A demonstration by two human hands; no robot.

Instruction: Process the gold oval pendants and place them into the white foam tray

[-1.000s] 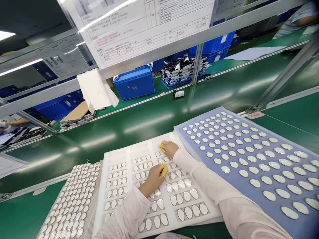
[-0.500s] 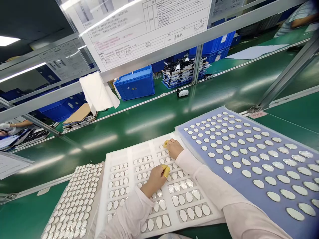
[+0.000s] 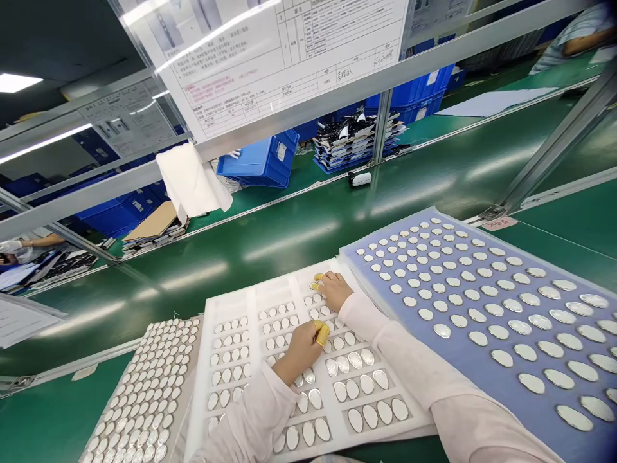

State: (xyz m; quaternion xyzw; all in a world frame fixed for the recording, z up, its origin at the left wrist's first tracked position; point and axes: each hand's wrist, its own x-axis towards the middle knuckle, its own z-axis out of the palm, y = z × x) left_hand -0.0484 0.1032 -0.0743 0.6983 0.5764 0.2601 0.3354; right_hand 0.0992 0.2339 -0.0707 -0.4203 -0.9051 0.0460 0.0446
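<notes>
My right hand (image 3: 336, 290) is at the far right block of a white foam tray (image 3: 250, 302). Its yellow-covered fingertips pinch a small white oval piece (image 3: 313, 285) with a shiny rim, at the tray's top row. My left hand (image 3: 299, 352) hovers over the middle of the tray, thumb and finger in yellow cots pressed together. Whatever lies between them is too small to make out. Rows of similar ovals (image 3: 370, 412) sit in the tray's strips, and my left forearm covers some of them.
To the right, a blue sheet (image 3: 463, 347) carries many spaced ovals; at left stands a densely filled board (image 3: 193, 360). Behind runs a green belt (image 3: 279, 238) with a black-and-white cylinder (image 3: 360, 179). A metal frame rail (image 3: 308, 106) crosses above. Across it, a gloved hand (image 3: 234, 154) touches a blue bin (image 3: 263, 161).
My right hand has shifted slightly left onto the top-row oval; my left hand stays nearly still. The blue bin has tilted, with a gloved hand appearing there. The cylinder has moved right.
</notes>
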